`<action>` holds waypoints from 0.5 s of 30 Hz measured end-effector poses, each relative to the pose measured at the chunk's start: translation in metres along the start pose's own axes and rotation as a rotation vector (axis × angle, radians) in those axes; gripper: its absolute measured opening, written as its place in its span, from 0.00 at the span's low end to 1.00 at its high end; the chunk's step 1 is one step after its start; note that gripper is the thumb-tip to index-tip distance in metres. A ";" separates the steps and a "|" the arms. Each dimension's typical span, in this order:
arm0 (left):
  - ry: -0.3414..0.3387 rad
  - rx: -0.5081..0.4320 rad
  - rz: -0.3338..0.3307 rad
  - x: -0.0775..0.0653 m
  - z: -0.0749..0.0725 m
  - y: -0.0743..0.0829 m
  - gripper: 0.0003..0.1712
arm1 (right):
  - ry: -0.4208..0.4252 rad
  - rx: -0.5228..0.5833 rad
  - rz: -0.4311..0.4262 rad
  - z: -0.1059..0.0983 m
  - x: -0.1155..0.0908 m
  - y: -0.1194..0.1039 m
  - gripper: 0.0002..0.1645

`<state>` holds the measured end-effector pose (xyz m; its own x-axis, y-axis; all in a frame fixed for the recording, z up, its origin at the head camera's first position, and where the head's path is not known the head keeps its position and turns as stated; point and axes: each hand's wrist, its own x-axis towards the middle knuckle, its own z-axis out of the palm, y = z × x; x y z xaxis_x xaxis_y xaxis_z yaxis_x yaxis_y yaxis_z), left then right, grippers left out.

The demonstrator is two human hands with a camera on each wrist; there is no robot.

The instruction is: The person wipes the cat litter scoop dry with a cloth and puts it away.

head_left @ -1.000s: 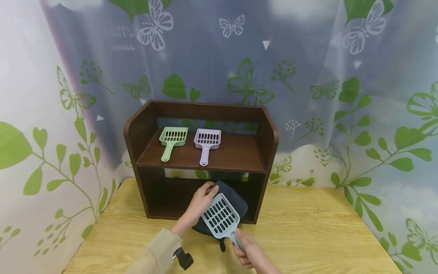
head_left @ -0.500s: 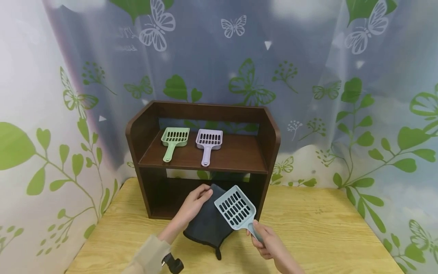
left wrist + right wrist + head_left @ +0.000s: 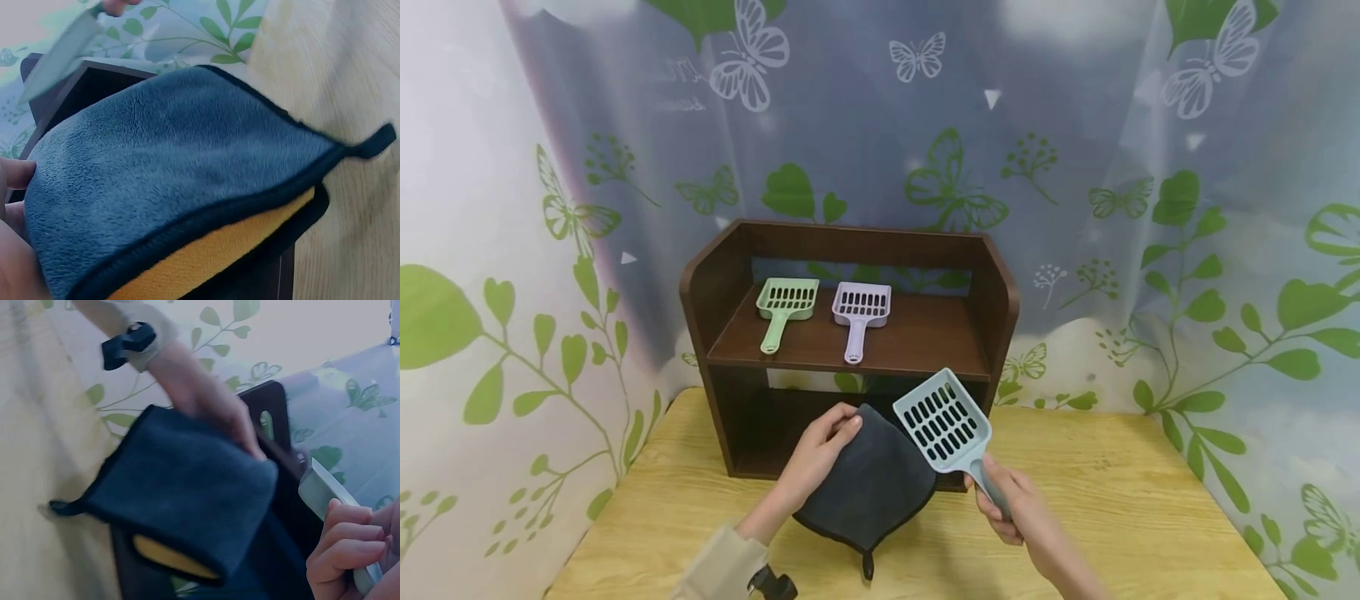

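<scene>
My left hand [image 3: 817,450] pinches the top edge of a folded dark grey cloth [image 3: 872,483], which hangs in front of the shelf's lower opening. Its orange inner side shows along the fold in the left wrist view, and a small black loop [image 3: 375,142] sticks out at one corner. My right hand [image 3: 1018,508] grips the handle of a light blue slotted litter scoop [image 3: 946,421], head up, to the right of the cloth. In the right wrist view the fingers [image 3: 350,544] curl round the scoop's handle.
A dark brown two-tier shelf [image 3: 925,354] stands at the back of the wooden table [image 3: 1075,483]. On its upper tier lie a green litter scoop [image 3: 786,302] and a purple litter scoop [image 3: 861,305]. Patterned curtain [image 3: 1075,125] hangs behind.
The right hand has moved the blue scoop up and right, away from in front of the cloth. The left hand has shifted slightly left, and the cloth now hangs more fully in view.
</scene>
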<state>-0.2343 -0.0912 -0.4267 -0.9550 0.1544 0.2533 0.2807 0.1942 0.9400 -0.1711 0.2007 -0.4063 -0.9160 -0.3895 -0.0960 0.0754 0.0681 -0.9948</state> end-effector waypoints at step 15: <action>-0.020 0.069 0.011 -0.005 0.000 -0.008 0.11 | 0.182 -0.064 -0.211 0.007 0.023 -0.061 0.26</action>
<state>-0.2323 -0.0940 -0.4353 -0.9500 0.1760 0.2580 0.2975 0.2585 0.9191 -0.1944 0.1812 -0.3482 -0.9647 -0.2307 0.1267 -0.1447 0.0629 -0.9875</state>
